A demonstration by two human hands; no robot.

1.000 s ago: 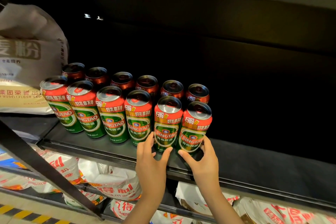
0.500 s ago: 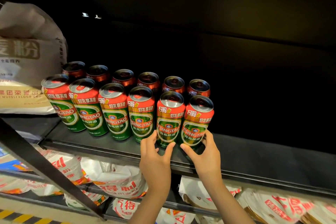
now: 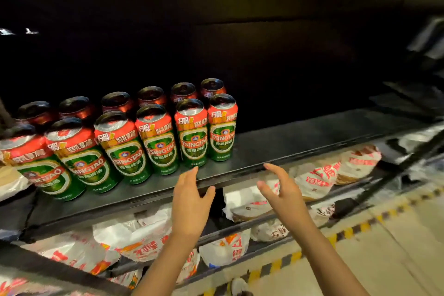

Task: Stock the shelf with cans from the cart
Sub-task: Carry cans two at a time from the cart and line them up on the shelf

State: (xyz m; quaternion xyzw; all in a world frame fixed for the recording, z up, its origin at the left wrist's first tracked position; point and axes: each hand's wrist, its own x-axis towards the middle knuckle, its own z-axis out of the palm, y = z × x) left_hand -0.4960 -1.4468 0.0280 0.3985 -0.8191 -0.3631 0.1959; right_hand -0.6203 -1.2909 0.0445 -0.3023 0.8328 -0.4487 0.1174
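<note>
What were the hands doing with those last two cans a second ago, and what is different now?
Both hands let go. The left hand and right hand were touching the two rightmost front cans; now they hang back from the shelf edge, fingers relaxed and holding nothing. The two rows of cans stand as before, six each.

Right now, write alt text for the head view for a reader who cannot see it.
Two empty hands, the left hand and right hand, hover open just in front of a dark shelf holding two rows of upright red-and-green Tsingtao cans, six per row. Bagged goods lie on the lower shelves below.
</note>
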